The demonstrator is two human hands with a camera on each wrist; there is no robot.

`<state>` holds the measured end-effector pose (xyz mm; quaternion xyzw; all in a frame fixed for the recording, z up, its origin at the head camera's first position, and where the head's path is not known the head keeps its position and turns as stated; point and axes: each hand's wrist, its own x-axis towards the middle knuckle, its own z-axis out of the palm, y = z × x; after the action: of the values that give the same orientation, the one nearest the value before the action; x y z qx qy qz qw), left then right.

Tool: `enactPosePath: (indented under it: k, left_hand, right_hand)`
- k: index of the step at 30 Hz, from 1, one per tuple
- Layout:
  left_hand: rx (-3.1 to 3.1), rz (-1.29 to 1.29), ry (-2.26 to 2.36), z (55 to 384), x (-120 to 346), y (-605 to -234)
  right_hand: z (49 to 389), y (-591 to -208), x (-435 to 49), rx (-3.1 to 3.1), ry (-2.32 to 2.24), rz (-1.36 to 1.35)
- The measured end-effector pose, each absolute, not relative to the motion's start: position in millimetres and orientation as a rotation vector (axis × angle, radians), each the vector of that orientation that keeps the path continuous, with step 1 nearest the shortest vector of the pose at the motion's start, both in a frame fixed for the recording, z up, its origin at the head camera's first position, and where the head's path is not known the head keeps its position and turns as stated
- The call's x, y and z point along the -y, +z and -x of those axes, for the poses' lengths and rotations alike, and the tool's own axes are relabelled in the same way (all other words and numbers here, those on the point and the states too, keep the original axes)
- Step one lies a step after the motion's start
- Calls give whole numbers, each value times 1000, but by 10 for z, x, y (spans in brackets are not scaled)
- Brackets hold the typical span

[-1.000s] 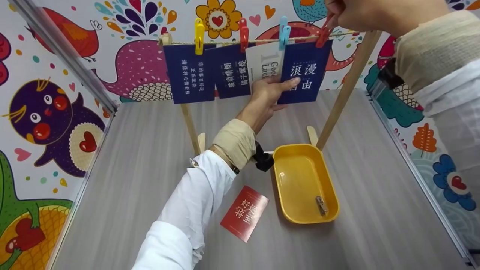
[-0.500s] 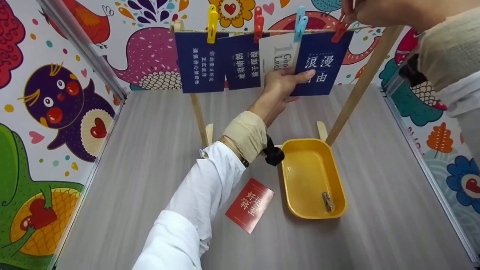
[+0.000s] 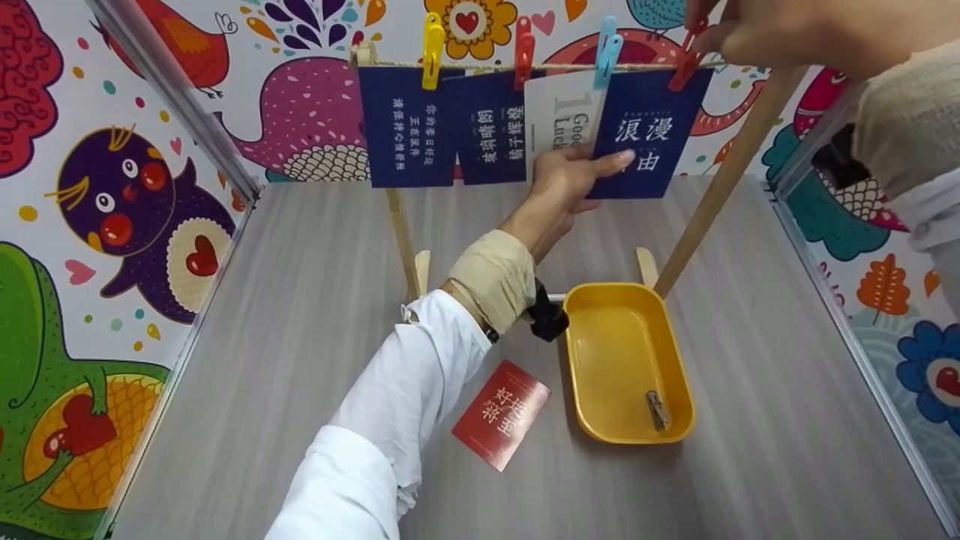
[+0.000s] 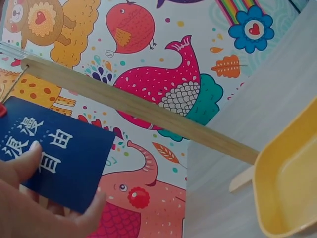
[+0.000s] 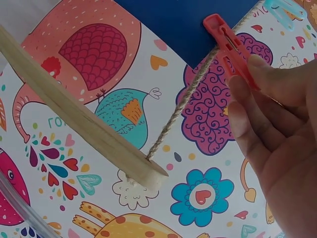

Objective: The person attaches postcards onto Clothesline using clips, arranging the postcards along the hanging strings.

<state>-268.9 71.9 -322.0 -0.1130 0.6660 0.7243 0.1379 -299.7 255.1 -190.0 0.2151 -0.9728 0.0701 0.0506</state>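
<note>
A dark blue card (image 3: 645, 97) with white characters hangs at the right end of a rope (image 3: 401, 64). My left hand (image 3: 559, 176) holds its lower part, thumb in front and fingers behind. In the right wrist view, my right hand (image 5: 282, 114) pinches the ends of a red clothespin (image 5: 230, 49), which straddles the rope at the card's top edge. Further left hang a white card (image 3: 561, 94) under light blue clothespins (image 3: 607, 52), a second blue card (image 3: 487, 97) under another red clothespin (image 3: 524, 52), and a third blue card (image 3: 411, 154) under a yellow clothespin (image 3: 431, 52).
Wooden posts (image 3: 724, 195) carry the rope. Below stands a yellow tray (image 3: 574, 360) with a small metallic clip-like piece (image 3: 657, 410) inside. A red card (image 3: 501, 416) lies on the grey table (image 3: 315, 315) left of it. Patterned walls enclose the sides and back.
The head view has shifted, placing the scene further right in the frame. Both hands keep their hold on the blue card and the red clothespin, with hardly any movement.
</note>
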Motion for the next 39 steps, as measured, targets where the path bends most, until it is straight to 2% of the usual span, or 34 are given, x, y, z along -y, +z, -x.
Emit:
enactPosePath:
  k: [10, 25, 31, 39]
  left_hand:
    - [-1888, 311, 2129, 2639, -671, -3270]
    - [-1848, 311, 2238, 2560, -618, -3351]
    - [-1857, 328, 2216, 2504, -512, -3392]
    - [-1858, 331, 2198, 2470, -310, -3515]
  right_hand:
    - [2912, -1902, -2556, 2906, 330, -658]
    - [2622, -1969, -2490, 2867, 236, -593]
    - [2407, -2037, -2375, 2741, 147, -525]
    - [2037, -2384, -2341, 2346, 261, -545]
